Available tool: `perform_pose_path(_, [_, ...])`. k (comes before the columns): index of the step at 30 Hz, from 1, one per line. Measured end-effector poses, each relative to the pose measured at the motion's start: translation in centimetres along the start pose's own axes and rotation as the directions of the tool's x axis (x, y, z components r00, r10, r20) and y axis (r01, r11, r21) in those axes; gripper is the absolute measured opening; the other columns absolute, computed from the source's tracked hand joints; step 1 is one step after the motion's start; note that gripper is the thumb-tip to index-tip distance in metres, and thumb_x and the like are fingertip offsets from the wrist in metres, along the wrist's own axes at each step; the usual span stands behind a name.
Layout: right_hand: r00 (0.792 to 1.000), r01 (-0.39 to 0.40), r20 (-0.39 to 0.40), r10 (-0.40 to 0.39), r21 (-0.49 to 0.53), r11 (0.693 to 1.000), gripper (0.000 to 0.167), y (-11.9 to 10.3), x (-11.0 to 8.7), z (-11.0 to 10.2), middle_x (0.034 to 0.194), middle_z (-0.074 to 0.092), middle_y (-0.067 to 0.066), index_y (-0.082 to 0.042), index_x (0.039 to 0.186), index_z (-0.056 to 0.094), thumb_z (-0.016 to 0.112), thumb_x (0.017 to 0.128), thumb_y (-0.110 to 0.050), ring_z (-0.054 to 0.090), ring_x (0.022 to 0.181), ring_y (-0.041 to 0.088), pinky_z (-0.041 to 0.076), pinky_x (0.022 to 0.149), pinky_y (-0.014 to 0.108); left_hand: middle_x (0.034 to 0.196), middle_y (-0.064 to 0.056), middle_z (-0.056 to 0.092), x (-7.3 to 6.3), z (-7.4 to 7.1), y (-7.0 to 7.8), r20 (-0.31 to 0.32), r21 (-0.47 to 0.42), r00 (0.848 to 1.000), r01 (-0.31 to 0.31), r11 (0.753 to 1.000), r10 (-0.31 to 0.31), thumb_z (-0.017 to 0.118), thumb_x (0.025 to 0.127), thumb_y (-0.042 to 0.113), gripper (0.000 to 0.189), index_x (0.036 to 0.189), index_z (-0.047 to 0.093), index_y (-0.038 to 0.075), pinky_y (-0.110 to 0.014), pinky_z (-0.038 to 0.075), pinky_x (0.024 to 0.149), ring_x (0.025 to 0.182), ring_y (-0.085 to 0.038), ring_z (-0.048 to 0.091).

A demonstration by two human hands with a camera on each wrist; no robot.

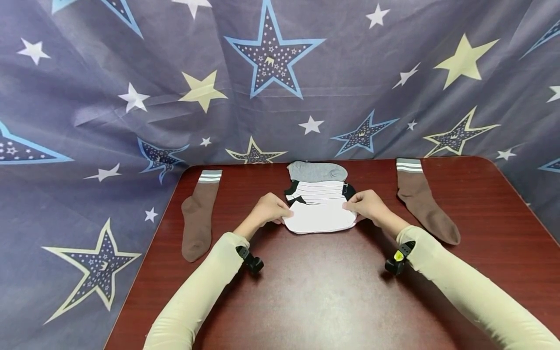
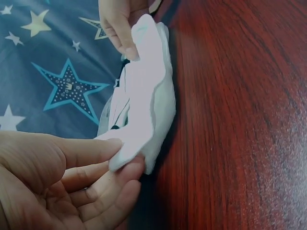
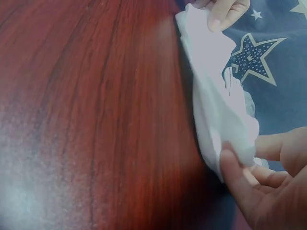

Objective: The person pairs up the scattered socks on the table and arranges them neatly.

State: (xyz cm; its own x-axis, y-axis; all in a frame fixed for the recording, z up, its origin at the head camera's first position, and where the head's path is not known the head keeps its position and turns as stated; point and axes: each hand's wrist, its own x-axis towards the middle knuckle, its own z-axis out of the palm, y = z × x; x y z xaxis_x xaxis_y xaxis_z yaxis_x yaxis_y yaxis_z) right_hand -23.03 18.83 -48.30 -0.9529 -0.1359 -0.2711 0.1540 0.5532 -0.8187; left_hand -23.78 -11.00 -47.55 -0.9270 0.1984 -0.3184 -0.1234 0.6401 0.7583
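Observation:
A white ankle sock (image 1: pixel 321 218) is held at both ends, low over the table at the near side of a row of socks. My left hand (image 1: pixel 269 209) pinches its left end between thumb and fingers. At the other end, my right hand (image 1: pixel 371 206) pinches it the same way. Another white layer (image 2: pixel 165 108) shows just beneath it in the left wrist view. Right behind lies a white sock with black stripes and black heel and toe (image 1: pixel 321 191), partly covered by the white one. A grey ankle sock (image 1: pixel 317 171) lies farthest back.
A long brown sock (image 1: pixel 199 218) with a grey, white-striped cuff lies at the table's left. Its look-alike, another brown sock (image 1: pixel 426 206), lies at the right. The dark red wooden table (image 1: pixel 323 291) ends at a star-patterned curtain (image 1: pixel 341 58).

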Motion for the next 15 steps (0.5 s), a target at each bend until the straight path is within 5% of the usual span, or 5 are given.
perform_pose_path(15, [0.995, 0.061, -0.076, -0.064, -0.046, 0.997, 0.016, 0.06, -0.11, 0.36, 0.081, 0.068, 0.007, 0.009, 0.098, 0.073, 0.075, 0.089, -0.004, 0.057, 0.06, 0.008, 0.06, 0.057, 0.029, 0.064, -0.009, 0.073, -0.12, -0.23, 0.07, -0.029, 0.111, 1.0, -0.003, 0.994, 0.006, 0.085, 0.079, 0.012, 0.011, 0.083, 0.081, 0.002, -0.029, 0.06, 0.058, 0.054, -0.014, 0.069])
